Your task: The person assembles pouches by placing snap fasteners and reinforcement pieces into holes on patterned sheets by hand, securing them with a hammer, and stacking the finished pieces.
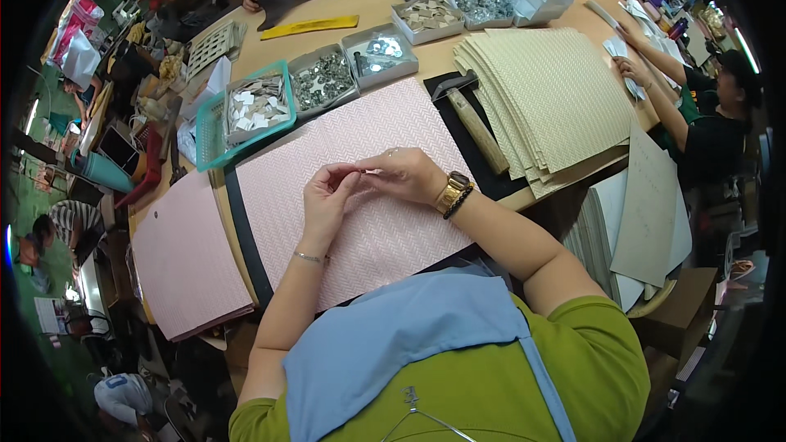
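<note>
My left hand [329, 196] and my right hand [408, 173] meet above a pink woven-textured sheet [286, 188]. Their fingertips are pinched together around something too small to make out. Under the sheet, a dark mat [250, 237] shows along its edges. To the right of my hands, a hammer [477, 127] with a wooden handle lies on the dark surface. Beyond the sheet are a box of small metal pieces [322, 82] and a teal basket [211, 133] with a box of small pale and grey squares [258, 106] in it.
A stack of cream woven sheets [548, 98] lies at right, and pink sheets [188, 254] at left. Farther back stand boxes of metal parts [483, 6] and beige pieces [427, 16], near a yellow strip [309, 26]. Co-workers' hands [630, 69] show at the right and far side.
</note>
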Tool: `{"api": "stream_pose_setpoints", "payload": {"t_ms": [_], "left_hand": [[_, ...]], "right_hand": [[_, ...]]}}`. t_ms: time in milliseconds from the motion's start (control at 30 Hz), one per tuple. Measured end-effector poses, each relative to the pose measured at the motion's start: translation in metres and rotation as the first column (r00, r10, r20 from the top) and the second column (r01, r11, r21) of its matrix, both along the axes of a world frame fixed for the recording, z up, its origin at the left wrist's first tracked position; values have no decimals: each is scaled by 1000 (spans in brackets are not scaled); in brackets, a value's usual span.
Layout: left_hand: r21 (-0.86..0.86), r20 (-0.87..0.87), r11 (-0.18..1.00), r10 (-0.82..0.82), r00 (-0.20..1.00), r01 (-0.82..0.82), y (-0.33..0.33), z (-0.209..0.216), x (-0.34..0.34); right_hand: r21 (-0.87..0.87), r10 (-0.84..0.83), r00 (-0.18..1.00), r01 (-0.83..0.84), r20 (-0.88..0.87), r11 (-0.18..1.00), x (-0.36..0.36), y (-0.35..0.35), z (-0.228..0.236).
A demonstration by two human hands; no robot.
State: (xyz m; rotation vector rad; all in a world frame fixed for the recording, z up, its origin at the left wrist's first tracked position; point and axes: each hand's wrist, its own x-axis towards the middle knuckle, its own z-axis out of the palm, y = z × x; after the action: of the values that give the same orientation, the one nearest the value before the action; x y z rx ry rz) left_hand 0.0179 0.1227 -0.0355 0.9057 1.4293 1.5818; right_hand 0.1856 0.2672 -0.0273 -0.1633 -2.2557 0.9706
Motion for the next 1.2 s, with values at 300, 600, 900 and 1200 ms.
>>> {"api": "stream_pose_setpoints", "payload": {"t_ms": [300,600,900,1200], "left_hand": [[55,-49,996,71,996,-69,-2,-6,2],[20,40,1000,-20,999,19,-2,-3,-3],[-78,-89,996,-58,994,51,1,7,-12],[-18,-965,966,51,258,-258,29,8,-78]], "right_hand": [[-32,76,994,-79,-76,996,-6,-2,-1],[-2,39,999,-39,-14,999,-2,-2,1],[-310,93,996,-86,10,947,-6,-5,1],[-453,-68,987,127,145,883,-83,32,14]]}}
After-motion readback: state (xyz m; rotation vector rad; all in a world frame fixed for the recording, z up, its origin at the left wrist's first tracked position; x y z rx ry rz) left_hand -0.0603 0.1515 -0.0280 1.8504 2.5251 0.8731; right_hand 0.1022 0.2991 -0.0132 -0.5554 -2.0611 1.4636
